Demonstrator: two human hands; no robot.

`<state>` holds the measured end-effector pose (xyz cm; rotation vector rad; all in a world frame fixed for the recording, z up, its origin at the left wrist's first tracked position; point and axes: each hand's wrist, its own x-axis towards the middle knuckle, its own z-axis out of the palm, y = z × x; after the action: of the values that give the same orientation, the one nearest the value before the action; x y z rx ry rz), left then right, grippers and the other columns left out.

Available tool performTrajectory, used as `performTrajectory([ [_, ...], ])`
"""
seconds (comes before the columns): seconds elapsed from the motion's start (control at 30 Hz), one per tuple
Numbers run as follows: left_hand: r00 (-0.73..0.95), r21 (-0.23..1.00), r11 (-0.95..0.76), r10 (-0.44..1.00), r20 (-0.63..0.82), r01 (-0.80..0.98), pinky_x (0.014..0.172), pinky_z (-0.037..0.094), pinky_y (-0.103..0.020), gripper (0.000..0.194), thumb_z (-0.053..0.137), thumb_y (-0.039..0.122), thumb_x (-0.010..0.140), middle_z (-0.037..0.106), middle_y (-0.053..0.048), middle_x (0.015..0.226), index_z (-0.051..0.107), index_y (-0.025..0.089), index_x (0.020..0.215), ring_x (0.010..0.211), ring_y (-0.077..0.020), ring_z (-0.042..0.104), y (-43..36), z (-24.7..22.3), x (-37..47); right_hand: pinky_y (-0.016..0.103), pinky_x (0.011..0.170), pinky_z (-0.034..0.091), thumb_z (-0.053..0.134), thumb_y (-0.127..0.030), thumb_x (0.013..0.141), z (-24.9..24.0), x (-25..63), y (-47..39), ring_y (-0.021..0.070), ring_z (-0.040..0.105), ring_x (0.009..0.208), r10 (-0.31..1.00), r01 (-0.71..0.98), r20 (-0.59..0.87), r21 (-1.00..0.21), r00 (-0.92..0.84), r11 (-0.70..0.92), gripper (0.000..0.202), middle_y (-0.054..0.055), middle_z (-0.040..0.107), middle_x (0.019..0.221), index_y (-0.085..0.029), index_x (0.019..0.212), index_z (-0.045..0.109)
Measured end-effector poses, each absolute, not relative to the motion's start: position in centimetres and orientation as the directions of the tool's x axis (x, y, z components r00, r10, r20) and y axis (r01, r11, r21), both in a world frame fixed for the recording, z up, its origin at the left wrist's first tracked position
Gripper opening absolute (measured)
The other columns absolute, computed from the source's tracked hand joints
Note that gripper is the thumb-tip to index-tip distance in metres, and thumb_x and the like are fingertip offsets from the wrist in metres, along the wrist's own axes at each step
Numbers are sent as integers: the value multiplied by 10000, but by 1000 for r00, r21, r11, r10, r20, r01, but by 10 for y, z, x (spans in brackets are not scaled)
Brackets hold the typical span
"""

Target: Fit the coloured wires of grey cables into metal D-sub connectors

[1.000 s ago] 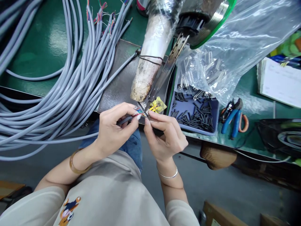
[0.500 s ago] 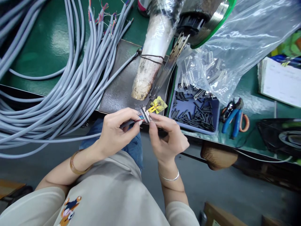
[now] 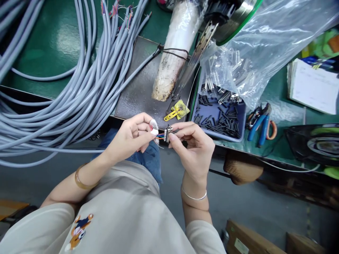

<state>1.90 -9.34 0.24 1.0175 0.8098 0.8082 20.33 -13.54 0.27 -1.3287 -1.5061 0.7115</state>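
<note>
A silver multi-pin connector (image 3: 167,133) is pinched between the thumb and fingers of my right hand (image 3: 192,145), just off the bench's front edge. Thin coloured wires (image 3: 160,135) run from its left side to my left hand (image 3: 136,134), whose fingers are closed on them. White coverings show on the left fingertips. Behind the connector a yellow clip-like piece (image 3: 172,114) lies by a crumpled yellow scrap (image 3: 182,108) on the dark plate (image 3: 132,100).
Many grey cables (image 3: 87,102) spread across the left. A wrapped white cylinder (image 3: 173,53) and a solder spool (image 3: 238,24) stand behind. To the right are a blue tray (image 3: 242,123) of black tubes, a plastic bag (image 3: 275,42), pliers (image 3: 261,130) and a paper pad (image 3: 314,86).
The connector has turned more upright and moved slightly right, away from the yellow piece. My left fingers have shifted back, showing more coloured wire. The whole view has shifted a little.
</note>
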Motion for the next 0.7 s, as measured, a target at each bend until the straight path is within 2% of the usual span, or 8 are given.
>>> performTrajectory([
  [0.1, 491, 901, 375, 840, -232, -217, 361, 338, -166, 236, 799, 269, 787, 575, 54, 561, 589, 183, 851, 385, -54, 470, -91, 2, 16, 244, 546, 551, 702, -205, 910, 0, 202, -139, 104, 647, 649, 943, 419, 325, -868, 76, 265, 166, 22, 733, 924, -205, 776, 605],
  [0.27, 464, 929, 308, 866, -185, -206, 411, 439, -169, 194, 840, 241, 750, 636, 19, 574, 672, 158, 799, 435, -70, 547, -93, 1, 11, 337, 798, 641, 672, -216, 931, -4, 203, -140, 173, 732, 941, 893, 377, 450, -833, 31, 406, 103, 39, 757, 1030, -224, 849, 609],
  [0.43, 406, 968, 139, 913, -43, -211, 509, 560, -205, 133, 835, 234, 753, 784, -76, 826, 742, 146, 788, 566, -108, 665, -98, -3, 12, 314, 735, 647, 616, -288, 974, -7, 206, -141, 185, 752, 931, 884, 352, 466, -835, 43, 423, 134, 46, 762, 1026, -230, 874, 549],
  [0.5, 370, 985, 18, 928, 48, -173, 587, 593, -218, 63, 803, 198, 775, 796, -80, 840, 760, 153, 784, 686, -145, 729, -101, -5, 13, 321, 709, 653, 606, -284, 981, -5, 209, -145, 188, 765, 882, 881, 362, 467, -837, 82, 410, 124, 39, 765, 1020, -239, 889, 536],
  [0.57, 330, 984, -152, 928, 176, -97, 668, 603, -227, 31, 756, 150, 806, 807, -82, 870, 773, 164, 784, 804, -165, 758, -103, -5, 14, 287, 624, 626, 589, -254, 990, 0, 210, -150, 153, 747, 721, 873, 432, 461, -828, 161, 358, 92, 12, 763, 974, -251, 913, 539],
  [0.63, 318, 949, -315, 899, 301, -10, 673, 584, -226, 99, 708, 115, 841, 814, -82, 909, 777, 172, 801, 831, -161, 755, -104, -5, 15, 238, 513, 549, 582, -235, 995, 8, 210, -154, 105, 670, 553, 875, 543, 440, -794, 201, 274, 80, -24, 746, 884, -258, 929, 541],
  [0.7, 340, 907, -419, 859, 383, 36, 643, 558, -221, 133, 672, 97, 865, 815, -81, 934, 772, 173, 821, 809, -151, 744, -105, -4, 17, 205, 445, 464, 592, -239, 990, 14, 206, -155, 77, 605, 485, 904, 635, 393, -745, 170, 205, 92, -55, 697, 781, -250, 920, 534],
])
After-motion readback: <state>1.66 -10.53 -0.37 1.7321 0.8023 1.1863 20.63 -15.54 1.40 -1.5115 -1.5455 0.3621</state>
